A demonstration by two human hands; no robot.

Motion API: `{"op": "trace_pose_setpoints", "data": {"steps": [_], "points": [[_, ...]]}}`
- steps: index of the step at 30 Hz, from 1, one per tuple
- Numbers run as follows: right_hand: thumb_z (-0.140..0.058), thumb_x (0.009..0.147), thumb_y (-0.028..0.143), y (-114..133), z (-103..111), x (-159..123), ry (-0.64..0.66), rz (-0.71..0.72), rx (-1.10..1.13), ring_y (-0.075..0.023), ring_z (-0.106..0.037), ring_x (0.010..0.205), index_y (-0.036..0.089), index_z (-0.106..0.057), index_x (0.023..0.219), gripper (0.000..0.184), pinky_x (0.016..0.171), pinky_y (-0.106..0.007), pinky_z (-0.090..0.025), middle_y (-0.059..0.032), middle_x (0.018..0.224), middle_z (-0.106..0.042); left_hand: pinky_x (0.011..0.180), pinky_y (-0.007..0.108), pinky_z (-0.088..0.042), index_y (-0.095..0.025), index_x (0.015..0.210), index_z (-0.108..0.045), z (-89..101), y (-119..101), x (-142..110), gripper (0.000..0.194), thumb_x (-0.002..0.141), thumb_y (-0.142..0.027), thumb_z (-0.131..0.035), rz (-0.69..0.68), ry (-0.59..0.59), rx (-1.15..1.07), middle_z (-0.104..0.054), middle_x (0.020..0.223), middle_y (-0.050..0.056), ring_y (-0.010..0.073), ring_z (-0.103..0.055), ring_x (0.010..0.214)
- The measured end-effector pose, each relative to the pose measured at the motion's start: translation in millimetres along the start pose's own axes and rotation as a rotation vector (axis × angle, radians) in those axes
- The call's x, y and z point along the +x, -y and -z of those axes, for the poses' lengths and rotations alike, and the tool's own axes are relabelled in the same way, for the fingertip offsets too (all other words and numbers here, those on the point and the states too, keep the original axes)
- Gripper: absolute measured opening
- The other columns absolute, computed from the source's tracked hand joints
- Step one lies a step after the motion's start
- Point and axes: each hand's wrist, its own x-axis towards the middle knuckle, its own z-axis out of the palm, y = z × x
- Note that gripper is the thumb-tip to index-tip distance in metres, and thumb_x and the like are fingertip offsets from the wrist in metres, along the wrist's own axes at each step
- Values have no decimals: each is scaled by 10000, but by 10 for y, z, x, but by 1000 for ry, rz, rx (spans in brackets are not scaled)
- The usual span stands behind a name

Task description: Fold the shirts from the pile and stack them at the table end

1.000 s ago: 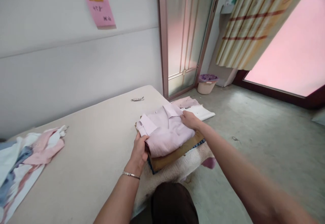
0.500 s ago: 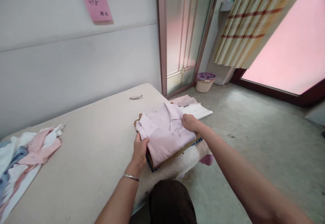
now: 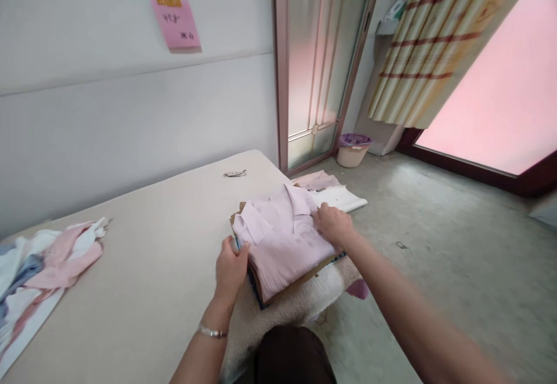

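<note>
A pale pink collared shirt [image 3: 287,245] lies folded on top of a low pile, its collar toward the far side. Brown and dark blue edges of layers beneath show along the near and left sides. My left hand [image 3: 231,265] is at the pile's left edge, thumb and fingers apart, with a bit of blue edge between them. My right hand [image 3: 334,225] is closed at the shirt's right side, below the collar; its fingertips are partly hidden. A bracelet [image 3: 212,332] circles my left wrist.
The pile rests at the corner of a bed-like surface [image 3: 165,268]. Glasses [image 3: 235,173] lie behind it, and rumpled clothes [image 3: 56,256] at the far left. White cloth [image 3: 342,198] sticks out beyond the pile. A lined bin [image 3: 353,152] stands near the glass door [image 3: 311,71].
My left hand has slid off the shirt's left edge, outward and slightly down, and its fingers have parted. My right hand stays at the shirt's right side. The view has tilted slightly.
</note>
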Motion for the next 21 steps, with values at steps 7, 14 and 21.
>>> {"op": "trace_pose_setpoints", "data": {"steps": [7,14,21], "points": [[-386,993,604,707,-212,218,-200,231,76,-327,-216,1511,58,-312,1537,774,1190,-492,-172,-240,1628,-265,1216,586,-139,-56,1525,-384,-407,-17,311,681,967,-436,-471,-648,-50,708,-336,1592,258,389,-265,1496],[-278,996,650,845,-866,460,-197,258,120,-313,-90,1540,42,-221,1591,852,1211,-530,-31,-198,1665,-179,1170,697,-141,-31,1550,-336,-686,367,578,720,987,-473,-413,-606,-6,862,-253,1618,279,412,-255,1495],[-261,993,666,850,-536,311,-108,224,146,-325,-133,1528,72,-254,1588,841,1199,-554,-66,-192,1660,-201,1163,711,-128,-71,1513,-421,-452,-2,390,680,986,-501,-409,-613,30,929,-317,1600,261,406,-249,1495]]}}
